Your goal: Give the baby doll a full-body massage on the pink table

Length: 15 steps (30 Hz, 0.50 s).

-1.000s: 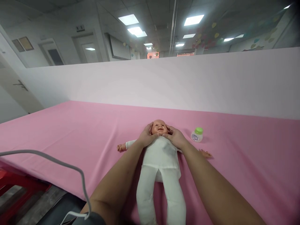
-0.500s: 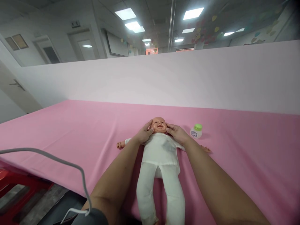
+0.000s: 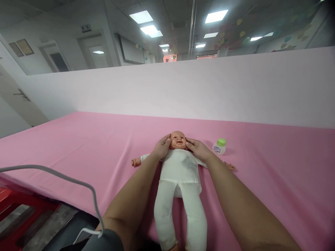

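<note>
A baby doll (image 3: 180, 167) in a white top and white trousers lies on its back, face up, its head away from me and its arms spread out. My left hand (image 3: 161, 148) cups the left side of the doll's head, thumb at the cheek. Against the other side of the head, my right hand (image 3: 198, 148) rests with its thumb near the jaw and its fingers by the ear. Between them the two hands hold the head; some fingertips are hidden beside it. To the right of my right hand stands a small clear jar (image 3: 219, 146) with a green lid.
A pink cloth (image 3: 91, 139) covers the table, with a white wall and glass panel behind it. At the lower left, a grey cable (image 3: 65, 178) arches over the table's edge, above a red plastic stool (image 3: 23, 216).
My left thumb has moved slightly up along the doll's cheek. My right hand stays at the other side of the head, and the view has shifted a little.
</note>
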Tool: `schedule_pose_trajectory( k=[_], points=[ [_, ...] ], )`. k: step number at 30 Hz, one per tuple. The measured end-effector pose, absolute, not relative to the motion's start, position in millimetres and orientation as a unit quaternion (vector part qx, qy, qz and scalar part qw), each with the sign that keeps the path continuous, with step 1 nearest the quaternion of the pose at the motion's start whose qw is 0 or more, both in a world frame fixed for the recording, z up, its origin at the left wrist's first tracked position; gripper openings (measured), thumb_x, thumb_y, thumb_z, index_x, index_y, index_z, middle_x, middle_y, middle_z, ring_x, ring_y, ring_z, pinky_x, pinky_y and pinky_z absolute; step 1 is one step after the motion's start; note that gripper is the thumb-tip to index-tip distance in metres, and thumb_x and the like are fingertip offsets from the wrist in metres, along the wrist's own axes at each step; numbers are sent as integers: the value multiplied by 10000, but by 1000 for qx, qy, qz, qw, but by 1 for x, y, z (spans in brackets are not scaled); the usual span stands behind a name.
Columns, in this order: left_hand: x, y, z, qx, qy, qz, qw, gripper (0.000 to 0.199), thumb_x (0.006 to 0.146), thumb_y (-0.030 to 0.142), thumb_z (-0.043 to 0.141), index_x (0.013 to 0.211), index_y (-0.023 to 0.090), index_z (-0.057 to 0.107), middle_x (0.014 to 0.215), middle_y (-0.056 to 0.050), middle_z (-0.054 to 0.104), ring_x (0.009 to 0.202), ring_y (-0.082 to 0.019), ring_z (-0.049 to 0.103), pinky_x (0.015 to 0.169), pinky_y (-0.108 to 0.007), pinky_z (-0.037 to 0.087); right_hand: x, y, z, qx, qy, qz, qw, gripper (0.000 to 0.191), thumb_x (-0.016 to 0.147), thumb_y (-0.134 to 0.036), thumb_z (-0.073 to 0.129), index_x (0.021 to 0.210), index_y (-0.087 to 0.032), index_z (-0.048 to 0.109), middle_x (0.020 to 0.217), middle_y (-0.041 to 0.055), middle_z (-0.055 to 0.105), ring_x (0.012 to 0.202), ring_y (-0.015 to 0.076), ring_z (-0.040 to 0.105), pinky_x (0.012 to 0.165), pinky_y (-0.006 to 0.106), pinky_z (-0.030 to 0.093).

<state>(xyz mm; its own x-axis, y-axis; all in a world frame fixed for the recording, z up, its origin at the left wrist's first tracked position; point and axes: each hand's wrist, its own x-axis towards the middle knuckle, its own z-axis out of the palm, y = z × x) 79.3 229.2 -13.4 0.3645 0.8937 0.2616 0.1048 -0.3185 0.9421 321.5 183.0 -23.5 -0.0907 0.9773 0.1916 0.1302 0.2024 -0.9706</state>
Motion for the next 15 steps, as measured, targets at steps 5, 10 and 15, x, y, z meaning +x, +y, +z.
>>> schedule_pose_trajectory(
  k=[5,10,15],
  points=[
    [70,215,11,691,443,442,363,431,1032,436,502,1355,217,685,1449,-86,659,1364,-282,582,1157,-424,441,318,174,-6,-513,-628,345,472,462,931,-571,685,1283,-282,763,1325,53,745,1310,334,633,1196,517,404],
    [45,202,30,693,496,433,293,348,1000,402,520,1224,254,741,1244,-48,761,1144,-256,686,999,-383,531,317,154,18,-548,-639,303,447,357,942,-540,668,1152,-292,814,1231,36,782,1272,347,650,1167,512,427],
    [4,185,34,710,557,360,237,333,961,405,555,1180,251,752,1168,-62,778,1074,-261,705,895,-346,543,338,119,30,-595,-603,290,446,431,888,-557,741,1224,-291,789,1381,68,709,1334,385,605,1164,565,422]
  ],
)
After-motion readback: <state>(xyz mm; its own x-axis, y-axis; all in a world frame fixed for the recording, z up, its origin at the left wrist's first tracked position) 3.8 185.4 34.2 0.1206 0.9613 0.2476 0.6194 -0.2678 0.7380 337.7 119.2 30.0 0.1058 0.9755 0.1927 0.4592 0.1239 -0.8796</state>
